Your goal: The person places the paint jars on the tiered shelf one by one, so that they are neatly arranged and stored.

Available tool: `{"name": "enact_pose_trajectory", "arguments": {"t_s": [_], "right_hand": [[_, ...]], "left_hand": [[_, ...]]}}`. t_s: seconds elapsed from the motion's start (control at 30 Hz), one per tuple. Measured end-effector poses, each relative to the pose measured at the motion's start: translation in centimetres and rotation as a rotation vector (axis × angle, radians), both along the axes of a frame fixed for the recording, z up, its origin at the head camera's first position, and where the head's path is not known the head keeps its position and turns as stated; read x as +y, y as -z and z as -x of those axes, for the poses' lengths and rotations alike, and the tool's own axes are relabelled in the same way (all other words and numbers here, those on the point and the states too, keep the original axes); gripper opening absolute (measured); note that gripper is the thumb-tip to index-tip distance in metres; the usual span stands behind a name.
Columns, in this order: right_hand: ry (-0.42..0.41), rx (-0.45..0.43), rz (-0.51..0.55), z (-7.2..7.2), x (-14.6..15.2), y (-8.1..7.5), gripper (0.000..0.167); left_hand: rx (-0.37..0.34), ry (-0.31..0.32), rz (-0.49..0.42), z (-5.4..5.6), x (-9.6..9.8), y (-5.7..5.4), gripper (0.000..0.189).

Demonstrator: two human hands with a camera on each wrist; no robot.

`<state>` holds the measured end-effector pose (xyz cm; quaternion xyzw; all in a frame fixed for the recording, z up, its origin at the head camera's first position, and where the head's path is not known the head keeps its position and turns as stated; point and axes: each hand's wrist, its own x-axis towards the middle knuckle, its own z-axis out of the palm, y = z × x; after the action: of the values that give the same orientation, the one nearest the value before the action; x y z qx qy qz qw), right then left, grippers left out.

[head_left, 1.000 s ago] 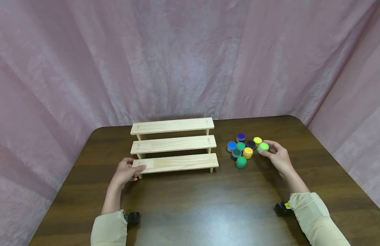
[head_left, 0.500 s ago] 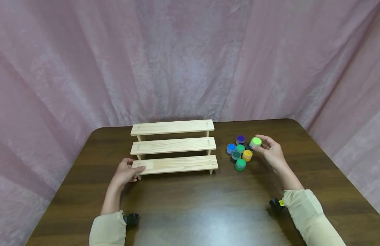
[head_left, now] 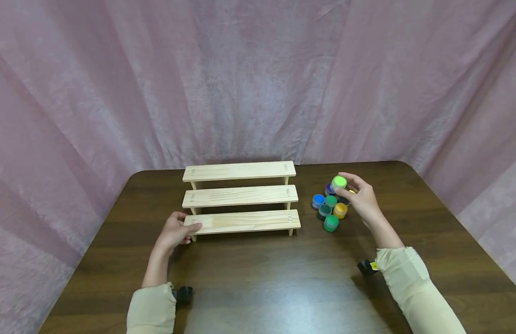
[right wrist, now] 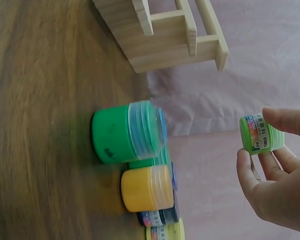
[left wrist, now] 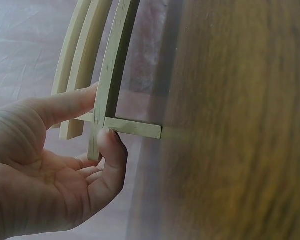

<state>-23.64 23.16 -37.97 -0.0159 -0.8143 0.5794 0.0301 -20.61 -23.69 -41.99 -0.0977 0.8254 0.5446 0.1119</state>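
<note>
My left hand grips the left end of the lowest step of a three-tier wooden display rack, thumb on top and fingers curled beneath. In the left wrist view, the thumb and fingers pinch that step's end. My right hand holds a light green paint jar between thumb and fingers, raised above the other jars. The right wrist view shows the jar's printed label and the jar well off the table. Below it stand several paint jars, among them a green one, an orange-yellow one and a blue one.
The rack stands near the back edge of a dark wooden table, left of the jars. A pink curtain hangs behind the table and along its sides. A black wrist camera sits beneath the right sleeve.
My right hand has carried the light green jar up and to the left, from the right side of the cluster to over the purple jar. My left hand keeps its grip on the rack.
</note>
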Motion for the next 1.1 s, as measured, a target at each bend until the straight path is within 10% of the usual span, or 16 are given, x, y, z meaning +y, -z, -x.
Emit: {"name": "enact_pose_trajectory", "arguments": {"t_s": [1.1], "right_hand": [[-0.008, 0.051, 0.003, 0.9, -2.0, -0.9, 0.054]], "left_hand": [[0.006, 0.015, -0.02, 0.0, -0.1, -0.2, 0.071]]}}
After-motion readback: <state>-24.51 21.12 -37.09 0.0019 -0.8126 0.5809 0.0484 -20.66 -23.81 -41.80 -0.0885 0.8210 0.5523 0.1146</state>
